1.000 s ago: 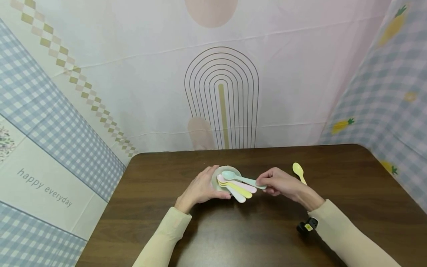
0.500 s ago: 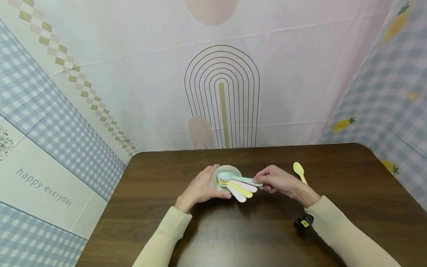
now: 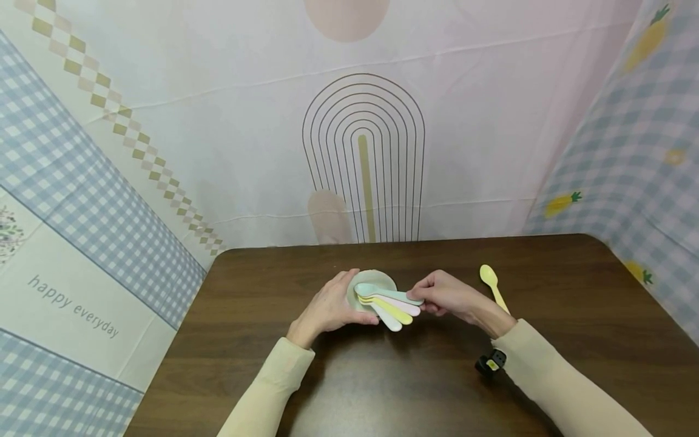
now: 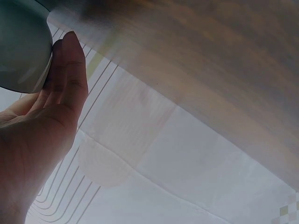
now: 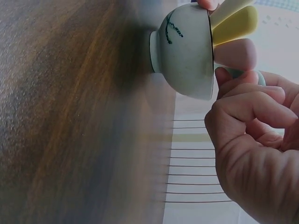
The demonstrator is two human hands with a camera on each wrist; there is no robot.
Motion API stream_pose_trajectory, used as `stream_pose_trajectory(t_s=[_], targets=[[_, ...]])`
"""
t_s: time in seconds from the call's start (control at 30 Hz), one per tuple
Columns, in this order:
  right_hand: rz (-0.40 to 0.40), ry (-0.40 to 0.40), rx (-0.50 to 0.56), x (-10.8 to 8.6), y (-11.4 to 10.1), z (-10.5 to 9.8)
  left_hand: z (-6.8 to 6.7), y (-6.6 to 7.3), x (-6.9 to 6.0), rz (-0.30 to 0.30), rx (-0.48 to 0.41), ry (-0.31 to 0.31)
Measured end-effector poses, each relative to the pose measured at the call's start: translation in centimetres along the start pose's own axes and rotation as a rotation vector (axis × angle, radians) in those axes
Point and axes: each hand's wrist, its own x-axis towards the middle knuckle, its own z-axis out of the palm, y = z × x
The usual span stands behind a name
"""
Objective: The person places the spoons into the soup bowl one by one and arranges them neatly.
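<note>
A pale bowl with a footed base stands on the table, its side showing in the right wrist view. My left hand curves round its left side, fingers behind and thumb in front; the left wrist view shows the fingers against the bowl. Several spoons fan out over the right rim: a white one, a yellow one, a pink one and a mint one on top. My right hand pinches the mint spoon's handle end.
Another yellow spoon lies on the brown table at the right, its handle partly behind the right forearm. A patterned cloth hangs behind the table and at both sides. A black device is on the right wrist.
My right hand has moved left with the mint spoon, whose bowl end is now lower over the other spoons. The left hand has stayed in place on the bowl.
</note>
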Motion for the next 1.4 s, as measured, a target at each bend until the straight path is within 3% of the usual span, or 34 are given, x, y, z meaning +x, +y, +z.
stream_pose_trajectory(t_s=[0.37, 0.97, 1.23, 1.4], targets=[[0.03, 0.01, -0.024, 0.1, 0.2, 0.2, 0.0, 0.1, 0.0, 0.0, 0.005, 0.0], [0.061, 0.035, 0.042, 0.4, 0.9, 0.7, 0.2, 0.1, 0.0, 0.009, 0.003, -0.001], [0.06, 0.242, -0.14, -1.7, 0.4, 0.5, 0.4, 0.1, 0.0, 0.017, 0.007, 0.002], [0.052, 0.315, -0.246, -3.8, 0.6, -0.2, 0.2, -0.1, 0.0, 0.018, 0.021, 0.01]])
